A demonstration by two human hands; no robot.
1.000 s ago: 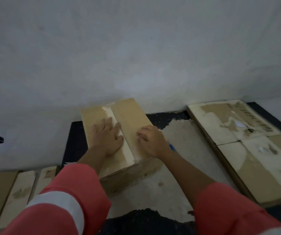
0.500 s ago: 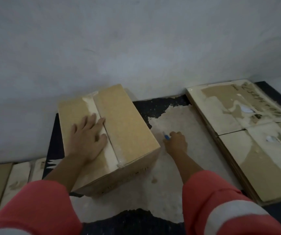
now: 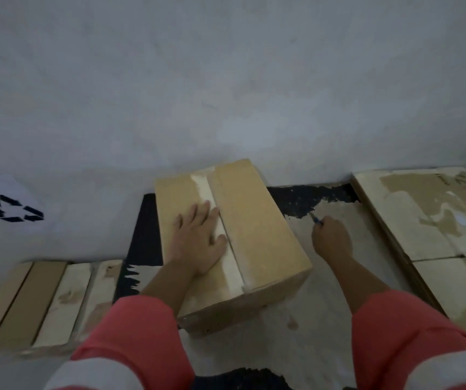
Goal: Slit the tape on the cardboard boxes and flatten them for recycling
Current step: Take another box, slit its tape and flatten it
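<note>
Our left hand (image 3: 199,243) lay flat on the sealed box (image 3: 254,220) at twelve o'clock; our right hand (image 3: 331,240), at two, gripped a blue cutter (image 3: 315,218). We judged the box light yet stiff, best steadied beside its tape (image 3: 231,266)

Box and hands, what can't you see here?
Head view: blue tool, mostly hidden inside the right hand; its tip is too small to identify.
Head view: tape on the box, partly covered by the left hand.
Head view: flattened cardboard, cut off by the right edge; its writing is blurred.
</note>
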